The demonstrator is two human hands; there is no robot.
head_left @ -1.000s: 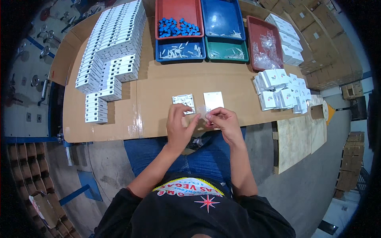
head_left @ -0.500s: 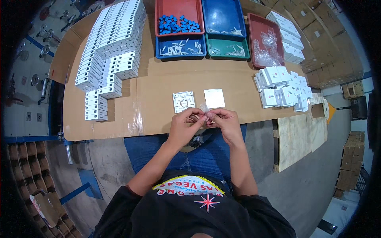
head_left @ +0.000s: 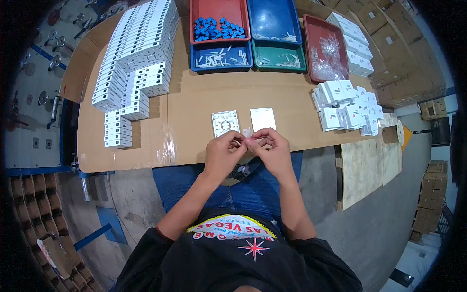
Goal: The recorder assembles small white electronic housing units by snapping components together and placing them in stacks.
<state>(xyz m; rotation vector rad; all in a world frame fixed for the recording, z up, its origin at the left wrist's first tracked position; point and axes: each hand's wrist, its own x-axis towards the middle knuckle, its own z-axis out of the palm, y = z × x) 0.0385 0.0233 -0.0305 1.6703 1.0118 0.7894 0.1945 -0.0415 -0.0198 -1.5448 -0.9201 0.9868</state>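
Just over the near edge of the cardboard-covered table, my left hand [head_left: 222, 155] and my right hand [head_left: 273, 152] meet fingertip to fingertip. Both pinch a small clear plastic bag [head_left: 246, 132], whose top sticks up between the fingers. Anything inside the bag is too small to make out. Beyond my left hand lies a white square plate with a moulded, open inner side [head_left: 225, 123]. Beside it, past my right hand, rests a smooth white square cover [head_left: 262, 118]. The two pieces lie apart from each other.
White plates stand stacked in rows [head_left: 138, 58] at the left. Trays hold blue connectors [head_left: 219, 30], white sleeves [head_left: 221, 59], small screws or plugs [head_left: 278, 60] and clear bags [head_left: 328, 56]. White covers lie piled [head_left: 346, 108] at the right, with white boxes [head_left: 350, 44] behind.
Both hands have shifted slightly left, and the fingers have closed in around the plastic bag. The plate and cover on the table have stayed put.
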